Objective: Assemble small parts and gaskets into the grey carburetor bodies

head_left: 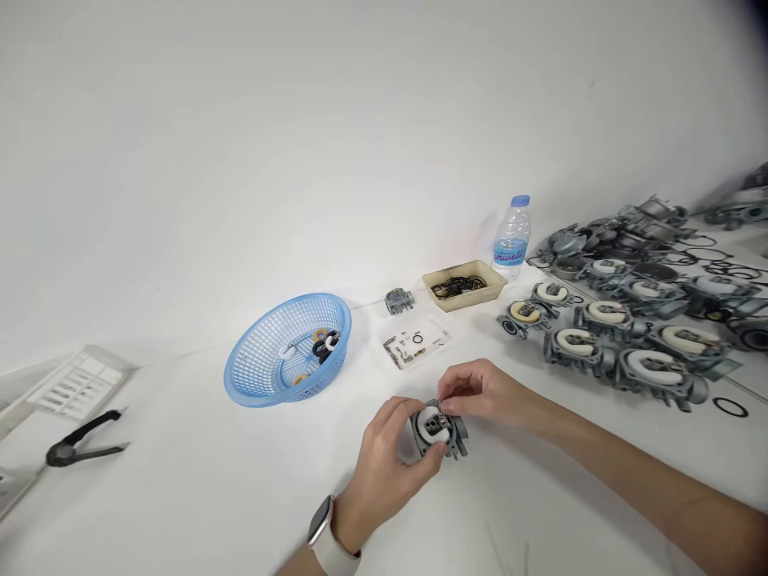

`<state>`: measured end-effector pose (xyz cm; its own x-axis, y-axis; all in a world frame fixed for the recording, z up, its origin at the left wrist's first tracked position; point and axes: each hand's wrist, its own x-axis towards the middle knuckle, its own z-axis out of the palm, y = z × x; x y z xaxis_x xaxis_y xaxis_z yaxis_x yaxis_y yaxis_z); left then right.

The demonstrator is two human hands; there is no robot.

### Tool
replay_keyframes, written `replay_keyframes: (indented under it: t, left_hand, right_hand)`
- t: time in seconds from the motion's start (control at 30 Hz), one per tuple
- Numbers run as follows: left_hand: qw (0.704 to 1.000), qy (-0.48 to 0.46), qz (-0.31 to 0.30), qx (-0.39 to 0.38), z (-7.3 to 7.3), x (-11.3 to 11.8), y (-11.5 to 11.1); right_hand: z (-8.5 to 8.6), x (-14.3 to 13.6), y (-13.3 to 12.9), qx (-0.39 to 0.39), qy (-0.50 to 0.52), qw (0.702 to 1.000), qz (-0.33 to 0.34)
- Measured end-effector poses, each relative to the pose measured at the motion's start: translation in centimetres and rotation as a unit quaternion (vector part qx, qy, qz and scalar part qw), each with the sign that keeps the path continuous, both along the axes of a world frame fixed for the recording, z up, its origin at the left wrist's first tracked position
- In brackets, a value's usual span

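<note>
A grey metal carburetor body (457, 442) with a white curved float (427, 418) in its top lies on the white table at the lower centre. My left hand (390, 460), with a watch on its wrist, grips the body from the left, thumb at the near edge and fingers at the far edge. My right hand (483, 390) is at the body's upper right, thumb and index finger pinched together over the float's hinge area. Whatever lies between those fingertips is too small to make out.
A blue basket (255, 352) with rings stands left of centre. Behind my hands are a small-parts tray (414, 340), another metal body (398, 301), a beige tray (474, 298) and a bottle (510, 240). Many carburetor bodies (654, 368) cover the right; black pliers (75, 448) lie left.
</note>
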<state>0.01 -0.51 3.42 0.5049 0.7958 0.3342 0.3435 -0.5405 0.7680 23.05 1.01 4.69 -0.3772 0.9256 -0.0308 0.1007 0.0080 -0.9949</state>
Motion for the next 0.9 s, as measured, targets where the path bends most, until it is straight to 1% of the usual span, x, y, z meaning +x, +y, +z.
replay_keyframes:
  t: [0.17, 0.4, 0.6, 0.77, 0.9]
  left_hand:
    - [1.000, 0.008, 0.001, -0.003, -0.09, -0.04, -0.11]
    - [1.000, 0.011, -0.002, 0.002, -0.14, 0.01, -0.22]
    - [1.000, 0.008, -0.002, -0.002, -0.27, -0.09, -0.13]
    - [1.000, -0.005, -0.013, 0.004, -0.16, -0.08, 0.04]
    - [1.000, -0.009, -0.016, 0.009, -0.14, -0.08, 0.17]
  right_hand:
    - [0.11, 0.39, 0.07, 0.011, 0.006, 1.000, -0.017]
    - [-0.10, 0.17, 0.16, -0.001, 0.012, 1.000, 0.020]
    - [0.28, 0.67, 0.28, 0.012, -0.004, 1.000, 0.009]
    - [0.31, 0.71, 0.18, 0.018, -0.019, 0.999, 0.031]
    - [0.29, 0.67, 0.05, 0.024, -0.019, 0.999, 0.026]
